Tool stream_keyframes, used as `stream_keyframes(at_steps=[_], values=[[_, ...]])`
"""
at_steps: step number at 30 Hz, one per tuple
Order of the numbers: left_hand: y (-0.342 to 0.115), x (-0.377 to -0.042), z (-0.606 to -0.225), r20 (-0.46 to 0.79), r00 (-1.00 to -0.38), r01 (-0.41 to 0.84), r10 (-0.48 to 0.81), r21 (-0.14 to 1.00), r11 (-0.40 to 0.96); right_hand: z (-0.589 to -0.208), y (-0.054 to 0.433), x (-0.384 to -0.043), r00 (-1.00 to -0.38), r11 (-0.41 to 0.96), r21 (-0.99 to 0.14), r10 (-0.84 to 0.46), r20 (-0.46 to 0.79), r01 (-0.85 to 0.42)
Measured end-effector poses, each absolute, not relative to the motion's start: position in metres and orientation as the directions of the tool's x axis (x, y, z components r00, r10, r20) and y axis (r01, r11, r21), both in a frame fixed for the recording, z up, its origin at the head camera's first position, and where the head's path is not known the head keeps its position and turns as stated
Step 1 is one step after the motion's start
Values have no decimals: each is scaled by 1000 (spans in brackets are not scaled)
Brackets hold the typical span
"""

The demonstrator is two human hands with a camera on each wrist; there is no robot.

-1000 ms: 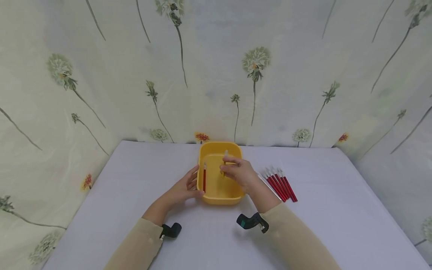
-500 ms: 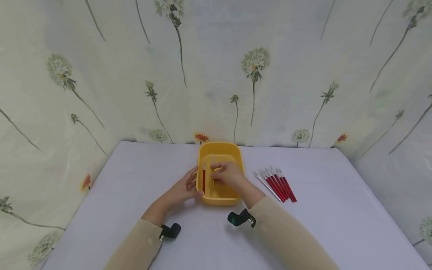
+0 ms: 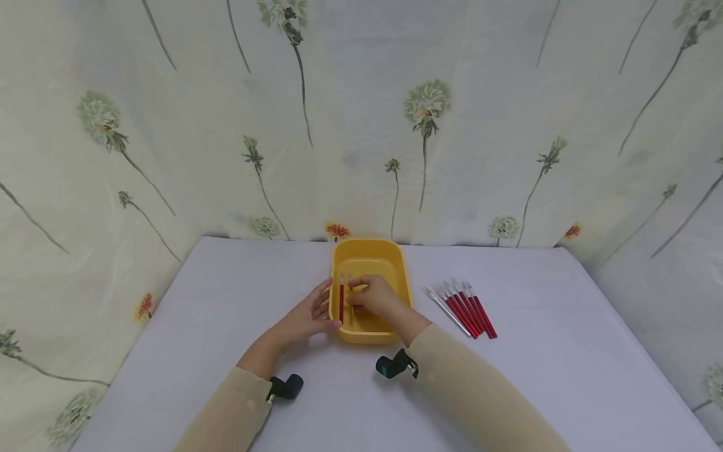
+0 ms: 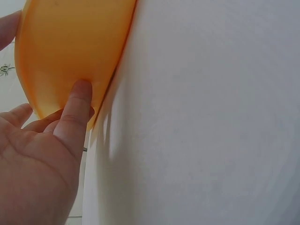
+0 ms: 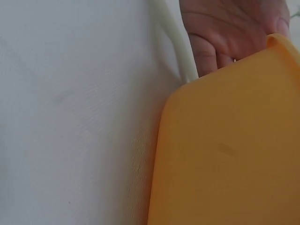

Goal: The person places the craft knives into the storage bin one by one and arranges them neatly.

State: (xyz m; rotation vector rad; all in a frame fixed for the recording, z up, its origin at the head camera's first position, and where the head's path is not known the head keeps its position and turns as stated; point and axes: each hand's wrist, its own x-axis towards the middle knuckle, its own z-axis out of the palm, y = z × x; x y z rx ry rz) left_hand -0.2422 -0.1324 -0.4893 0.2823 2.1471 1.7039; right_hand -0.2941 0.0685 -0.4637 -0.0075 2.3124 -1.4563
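My left hand (image 3: pixel 305 314) rests along the left side of a yellow plastic tray (image 3: pixel 398 276), its thumb at the rim. In the left wrist view the fingers (image 4: pixel 77 103) lie fairly straight against the tray's outer wall (image 4: pixel 70 47). Inside the tray, my right hand (image 3: pixel 373 296) pinches a slim yellow-handled paintbrush (image 3: pixel 351 309), mostly hidden by the fingers. Left of it, a red-handled paintbrush (image 3: pixel 341 304) lies along the tray's left wall. The right wrist view shows the right palm (image 5: pixel 229 28) beyond the tray's wall (image 5: pixel 229 140), which hides the fingertips.
Several red-handled paintbrushes (image 3: pixel 469 312) lie fanned out on the white tablecloth (image 3: pixel 542 376), right of the tray. A silver-handled paintbrush (image 3: pixel 450 315) lies at their left edge. A flower-patterned curtain (image 3: pixel 361 125) hangs behind the table.
My right hand has moved left and lower into the tray with the yellow paintbrush, closer to the red one. The left hand has stayed at the tray's side.
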Motion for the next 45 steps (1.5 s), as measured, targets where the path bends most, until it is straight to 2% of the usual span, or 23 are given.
stream_keyframes(at_steps=[18, 34, 45], values=[[-131, -243, -489, -189, -914, -102, 360, 963, 248, -465, 63, -293, -932, 502, -842, -168, -320, 198], [-131, -242, -490, -172, -914, -83, 367, 966, 246, -470, 65, -296, -932, 452, -866, -173, -319, 212], [-132, -243, -491, -196, -915, -97, 353, 955, 280, -455, 77, -294, -950, 422, -894, -187, -249, 152]])
